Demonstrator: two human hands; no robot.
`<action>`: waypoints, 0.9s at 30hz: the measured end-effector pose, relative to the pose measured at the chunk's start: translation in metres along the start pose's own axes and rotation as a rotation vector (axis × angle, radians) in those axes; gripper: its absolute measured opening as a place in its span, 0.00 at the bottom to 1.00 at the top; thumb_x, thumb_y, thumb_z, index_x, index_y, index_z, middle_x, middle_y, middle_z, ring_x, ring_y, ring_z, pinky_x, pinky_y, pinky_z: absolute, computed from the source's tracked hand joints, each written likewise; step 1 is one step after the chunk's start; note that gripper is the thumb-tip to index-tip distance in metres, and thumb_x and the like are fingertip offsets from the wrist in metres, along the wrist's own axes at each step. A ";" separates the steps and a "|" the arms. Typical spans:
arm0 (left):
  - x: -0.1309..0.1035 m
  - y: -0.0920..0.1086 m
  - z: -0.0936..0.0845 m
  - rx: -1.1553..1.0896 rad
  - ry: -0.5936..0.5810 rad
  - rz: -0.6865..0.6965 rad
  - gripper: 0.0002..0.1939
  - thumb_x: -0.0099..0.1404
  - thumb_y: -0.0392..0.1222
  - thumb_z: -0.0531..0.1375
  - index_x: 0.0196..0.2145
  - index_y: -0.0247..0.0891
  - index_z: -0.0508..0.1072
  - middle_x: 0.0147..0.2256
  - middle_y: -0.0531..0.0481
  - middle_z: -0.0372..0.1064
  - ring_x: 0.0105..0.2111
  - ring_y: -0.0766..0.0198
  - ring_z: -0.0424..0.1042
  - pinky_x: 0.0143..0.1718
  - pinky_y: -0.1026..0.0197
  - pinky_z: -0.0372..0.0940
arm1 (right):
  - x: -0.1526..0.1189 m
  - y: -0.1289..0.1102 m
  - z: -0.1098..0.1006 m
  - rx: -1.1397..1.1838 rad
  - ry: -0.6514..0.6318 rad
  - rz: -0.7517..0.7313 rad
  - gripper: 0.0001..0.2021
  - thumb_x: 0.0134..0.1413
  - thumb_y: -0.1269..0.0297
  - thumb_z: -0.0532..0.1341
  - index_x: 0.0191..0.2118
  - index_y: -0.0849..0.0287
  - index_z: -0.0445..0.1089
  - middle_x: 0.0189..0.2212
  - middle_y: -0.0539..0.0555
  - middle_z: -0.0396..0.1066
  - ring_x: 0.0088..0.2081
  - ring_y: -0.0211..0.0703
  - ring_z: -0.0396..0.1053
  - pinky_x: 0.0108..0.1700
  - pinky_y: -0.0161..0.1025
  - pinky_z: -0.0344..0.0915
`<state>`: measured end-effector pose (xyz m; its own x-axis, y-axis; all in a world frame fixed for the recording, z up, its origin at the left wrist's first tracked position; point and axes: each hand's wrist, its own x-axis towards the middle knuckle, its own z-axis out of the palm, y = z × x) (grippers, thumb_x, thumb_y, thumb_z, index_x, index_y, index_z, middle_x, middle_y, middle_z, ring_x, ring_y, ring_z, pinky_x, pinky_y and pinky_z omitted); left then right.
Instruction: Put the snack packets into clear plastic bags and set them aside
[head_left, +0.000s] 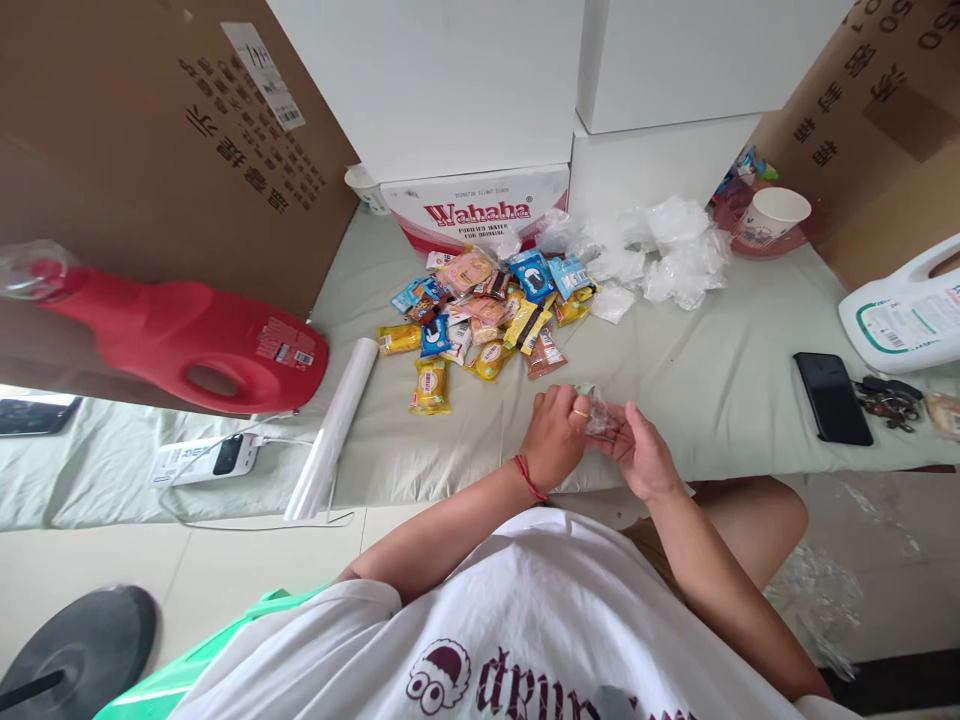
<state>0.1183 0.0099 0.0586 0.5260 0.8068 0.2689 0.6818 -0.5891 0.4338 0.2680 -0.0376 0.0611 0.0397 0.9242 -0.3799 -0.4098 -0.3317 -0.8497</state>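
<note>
My left hand (555, 437), with a red cord at the wrist and a ring, is closed on a small clear plastic bag (598, 414) near the table's front edge. Against the bag's other side is my right hand (645, 458), its thumb raised and its fingers under the crinkled film, holding it too. Whether anything small is inside the bag I cannot tell. Just beyond my hands lies a pile of wrapped snacks (491, 305) in yellow, blue, pink and brown packets. A brown packet (546, 354) is the one closest to my left hand.
Crumpled clear bags (679, 250) lie behind, right of the Wahaha carton (480, 210). On the left are a red jug (225, 340), a plastic film roll (334, 430) and a power bank (206, 458). On the right are a phone (832, 398), keys (889, 400) and a white jug (911, 305).
</note>
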 end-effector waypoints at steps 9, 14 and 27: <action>-0.018 0.002 0.029 -0.239 -0.213 0.424 0.12 0.56 0.33 0.59 0.40 0.39 0.68 0.41 0.40 0.68 0.45 0.50 0.67 0.51 0.47 0.62 | 0.006 0.016 0.007 0.048 0.137 0.100 0.20 0.48 0.42 0.71 0.31 0.53 0.70 0.32 0.52 0.76 0.44 0.50 0.75 0.44 0.44 0.74; -0.038 -0.005 0.023 -0.544 -0.297 0.329 0.10 0.52 0.33 0.59 0.30 0.45 0.62 0.37 0.43 0.70 0.44 0.53 0.71 0.52 0.48 0.67 | 0.014 0.029 0.004 -0.072 0.000 0.096 0.21 0.50 0.45 0.69 0.45 0.52 0.73 0.39 0.52 0.78 0.46 0.51 0.76 0.44 0.43 0.73; -0.013 -0.016 0.019 -0.866 -0.034 -0.632 0.14 0.67 0.51 0.62 0.45 0.41 0.67 0.37 0.49 0.75 0.37 0.61 0.75 0.38 0.59 0.71 | 0.002 0.021 -0.011 -0.577 0.036 -0.188 0.25 0.65 0.44 0.58 0.61 0.51 0.66 0.55 0.59 0.73 0.59 0.56 0.67 0.64 0.53 0.62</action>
<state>0.1108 0.0081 0.0316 0.2268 0.9448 -0.2364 0.2502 0.1780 0.9517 0.2696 -0.0446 0.0384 0.0980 0.9732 -0.2080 0.1673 -0.2222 -0.9605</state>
